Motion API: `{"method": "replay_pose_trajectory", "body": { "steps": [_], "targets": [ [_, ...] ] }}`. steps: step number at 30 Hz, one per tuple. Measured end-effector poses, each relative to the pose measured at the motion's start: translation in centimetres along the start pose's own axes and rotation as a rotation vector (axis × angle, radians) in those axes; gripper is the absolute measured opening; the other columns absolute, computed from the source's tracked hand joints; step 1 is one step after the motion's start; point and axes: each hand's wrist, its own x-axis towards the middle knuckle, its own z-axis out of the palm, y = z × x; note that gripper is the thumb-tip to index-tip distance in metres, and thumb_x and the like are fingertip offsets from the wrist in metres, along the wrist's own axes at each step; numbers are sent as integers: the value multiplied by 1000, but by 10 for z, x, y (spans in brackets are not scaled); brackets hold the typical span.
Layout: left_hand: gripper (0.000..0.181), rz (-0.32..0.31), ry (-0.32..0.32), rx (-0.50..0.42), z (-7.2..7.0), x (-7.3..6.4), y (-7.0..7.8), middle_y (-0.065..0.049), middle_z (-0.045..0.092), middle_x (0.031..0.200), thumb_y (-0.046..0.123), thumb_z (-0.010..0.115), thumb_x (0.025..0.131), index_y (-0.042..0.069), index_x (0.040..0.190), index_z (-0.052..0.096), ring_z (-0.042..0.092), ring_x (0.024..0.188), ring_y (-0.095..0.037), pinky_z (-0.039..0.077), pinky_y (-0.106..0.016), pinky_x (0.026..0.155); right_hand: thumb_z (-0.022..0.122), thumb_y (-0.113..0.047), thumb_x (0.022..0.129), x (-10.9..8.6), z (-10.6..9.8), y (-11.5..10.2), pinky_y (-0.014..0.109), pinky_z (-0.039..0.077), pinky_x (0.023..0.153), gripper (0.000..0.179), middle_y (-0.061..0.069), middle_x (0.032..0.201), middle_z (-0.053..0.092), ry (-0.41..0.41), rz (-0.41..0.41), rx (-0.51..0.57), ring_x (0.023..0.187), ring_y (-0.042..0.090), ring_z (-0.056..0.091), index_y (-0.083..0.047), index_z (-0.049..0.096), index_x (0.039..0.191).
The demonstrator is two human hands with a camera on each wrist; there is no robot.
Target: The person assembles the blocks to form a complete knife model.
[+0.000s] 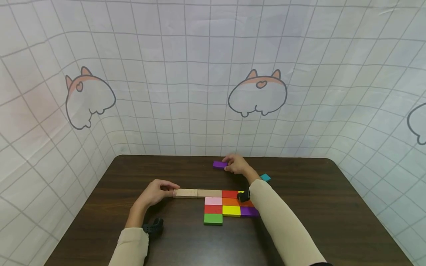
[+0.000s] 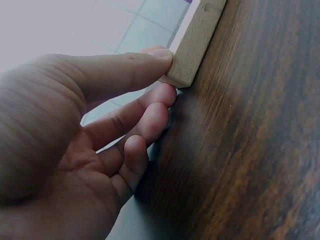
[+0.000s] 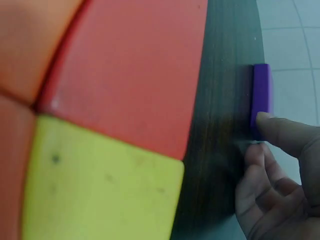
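Note:
My left hand (image 1: 155, 193) pinches the left end of a plain wooden block (image 1: 185, 193) between thumb and index finger. In the left wrist view, that block (image 2: 196, 45) lies along the tabletop, with the other fingers loosely bent below its end. A second plain wooden block (image 1: 209, 193) continues the row to the right. Toward the back edge, my right hand (image 1: 237, 164) grips the right end of a purple block (image 1: 219, 164). The right wrist view shows the thumb on the near side of this purple block (image 3: 261, 95), its other fingers partly hidden.
Flat blocks lie together: red (image 1: 229, 194), orange (image 1: 230, 202), pink (image 1: 213, 201), yellow (image 1: 231, 211), green (image 1: 213, 219) and another purple (image 1: 249, 211). My right forearm covers part of them. A teal block (image 1: 265, 177) lies beyond that arm. Grid-patterned cloth (image 1: 186, 133) surrounds the dark table (image 1: 186, 240).

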Motion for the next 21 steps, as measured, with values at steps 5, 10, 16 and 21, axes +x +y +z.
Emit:
{"method": "replay_pose_trajectory", "body": {
  "steps": [5,10,16,21],
  "targets": [
    [18,-9,7,5,0,1,0,-4,72,96,17,76,93,14,111,80,59,81,-18,48,-34,74,68,1,93,-4,-4,-2,24,49,62,35,14,103,66,-45,-7,-25,74,15,57,-5,69,127],
    [18,-5,10,12,0,2,-1,-4,71,95,17,76,93,14,111,80,58,81,-18,48,-34,73,69,5,91,-9,-8,-4,23,49,62,36,13,102,67,-102,-6,-69,72,14,54,-7,70,124],
    [19,-3,-1,6,0,2,0,-4,71,93,16,76,93,13,111,80,59,81,-18,47,-34,73,71,4,90,-17,-8,-4,25,54,68,36,13,106,68,-136,-2,-101,77,15,60,-8,71,124],
    [19,-7,-2,-1,0,2,0,-4,71,93,17,76,93,13,111,80,59,81,-19,47,-34,74,72,1,91,-22,-9,-3,29,58,74,36,16,111,71,-128,-41,-139,82,18,67,-8,72,125]
  ]
}}
